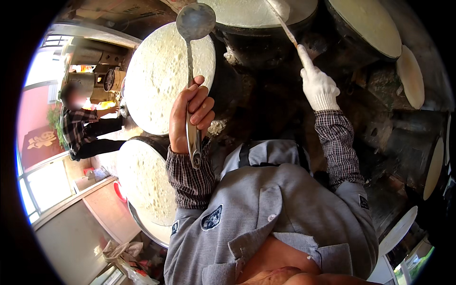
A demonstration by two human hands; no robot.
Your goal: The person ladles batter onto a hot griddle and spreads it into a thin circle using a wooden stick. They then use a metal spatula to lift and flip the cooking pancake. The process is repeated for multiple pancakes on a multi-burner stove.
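Note:
My bare left hand (pixel 194 114) is closed around the handle of a metal ladle (pixel 196 21). The ladle's round bowl is raised at the top edge of a large round pan of pale, bubbly batter or flatbread (pixel 160 78). My right hand (pixel 317 83), in a white knit glove, grips a long thin stick or blade (pixel 281 21). Its far end reaches over another round pan with a pale layer (pixel 238 14), beside a whitish lump or fold. Whether that end touches the layer cannot be told.
More round pans or stoves with pale layers stand at upper right (pixel 367 25) and lower left (pixel 148 181). Pale discs (pixel 409 76) line the right side. A person in a checked shirt (pixel 80 124) sits beyond the left pans. Crumbly scraps (pixel 216 127) lie near my left hand.

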